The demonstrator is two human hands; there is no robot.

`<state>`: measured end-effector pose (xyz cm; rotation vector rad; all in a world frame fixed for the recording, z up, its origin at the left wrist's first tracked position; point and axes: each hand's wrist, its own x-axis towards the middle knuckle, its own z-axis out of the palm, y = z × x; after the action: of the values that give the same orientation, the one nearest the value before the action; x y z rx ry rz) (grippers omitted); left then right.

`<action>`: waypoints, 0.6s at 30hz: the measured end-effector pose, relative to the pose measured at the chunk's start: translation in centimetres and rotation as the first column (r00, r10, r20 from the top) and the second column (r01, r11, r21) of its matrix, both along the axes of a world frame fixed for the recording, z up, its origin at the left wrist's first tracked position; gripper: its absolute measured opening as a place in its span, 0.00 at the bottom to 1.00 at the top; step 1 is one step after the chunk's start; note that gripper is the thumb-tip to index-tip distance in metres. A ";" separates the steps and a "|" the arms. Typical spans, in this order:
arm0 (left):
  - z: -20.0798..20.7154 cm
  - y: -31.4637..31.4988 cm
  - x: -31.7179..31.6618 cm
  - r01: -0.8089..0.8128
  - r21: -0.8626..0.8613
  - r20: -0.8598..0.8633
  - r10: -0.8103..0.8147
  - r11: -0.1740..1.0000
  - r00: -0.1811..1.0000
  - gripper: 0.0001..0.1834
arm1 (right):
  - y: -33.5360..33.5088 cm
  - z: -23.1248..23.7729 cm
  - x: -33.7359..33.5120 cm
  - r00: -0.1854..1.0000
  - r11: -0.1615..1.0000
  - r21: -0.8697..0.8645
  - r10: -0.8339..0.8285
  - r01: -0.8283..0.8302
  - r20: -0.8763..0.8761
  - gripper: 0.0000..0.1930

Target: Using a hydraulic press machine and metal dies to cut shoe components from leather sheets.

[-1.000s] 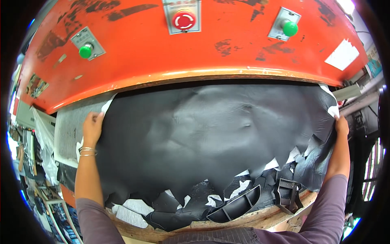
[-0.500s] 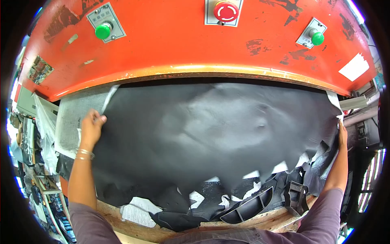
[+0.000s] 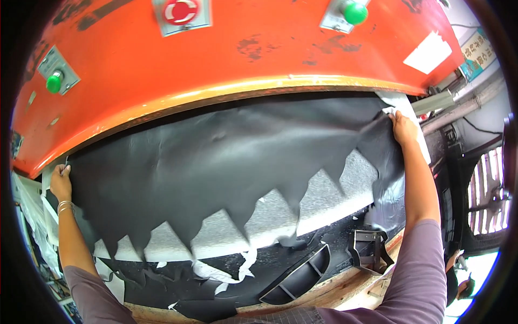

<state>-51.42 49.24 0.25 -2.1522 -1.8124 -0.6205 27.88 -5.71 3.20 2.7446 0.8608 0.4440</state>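
Observation:
A wide black leather-like sheet point(image 3: 216, 162) with a jagged near edge is spread beneath the front of an orange machine point(image 3: 259, 54). At its left edge, my left hand point(image 3: 61, 182) pinches the sheet. My right hand point(image 3: 403, 128) is closed on the sheet's right edge, where the material is pulled into folds and a white scrap shows by the fingers. Under the jagged edge a grey-white board point(image 3: 313, 202) shows. The sheet's far edge is hidden under the machine.
Near me lie a curved metal cutting die point(image 3: 297, 278) and a smaller angular die point(image 3: 370, 251), among black and white scraps point(image 3: 224, 270) on a wooden ledge point(image 3: 334, 294). A red button point(image 3: 181, 11) and green buttons point(image 3: 54, 82) sit on the machine's front.
Both hands have carried the sheet away from me, so its jagged edge lies farther off and more grey-white board shows. The view has swung right.

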 end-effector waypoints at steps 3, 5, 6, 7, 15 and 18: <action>-0.6 -2.3 6.8 -0.029 -0.126 0.183 0.052 0.992 0.982 0.18 | -5.1 -0.1 5.6 0.980 0.982 -0.056 -0.177 0.183 0.087 0.19; 0.1 -4.9 12.3 -0.109 -0.170 0.182 0.140 0.979 0.973 0.21 | -8.9 -0.1 8.4 0.958 0.969 -0.082 -0.214 0.232 0.191 0.19; -0.4 -5.6 13.0 -0.114 -0.168 0.182 0.145 0.979 0.973 0.21 | -10.0 -0.1 10.3 0.942 0.954 -0.097 -0.257 0.282 0.216 0.19; -0.6 -6.5 13.0 -0.019 -0.065 0.125 0.027 0.998 0.992 0.23 | -10.7 -0.3 12.0 0.949 0.961 -0.090 -0.241 0.263 0.205 0.19; 0.3 -14.4 6.2 -0.027 -0.295 0.049 0.043 0.955 0.998 0.38 | -17.5 -1.7 17.3 0.883 0.886 0.102 -0.430 0.453 -0.189 0.26; 2.5 -16.2 -0.4 -0.297 -0.217 -0.042 0.295 0.930 0.955 0.46 | -19.9 -2.4 17.2 0.899 0.872 0.242 -0.376 0.426 -0.226 0.28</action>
<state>-51.78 33.06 2.79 -1.9410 -2.2351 -0.3517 45.11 -25.66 0.83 3.1565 0.2428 0.2659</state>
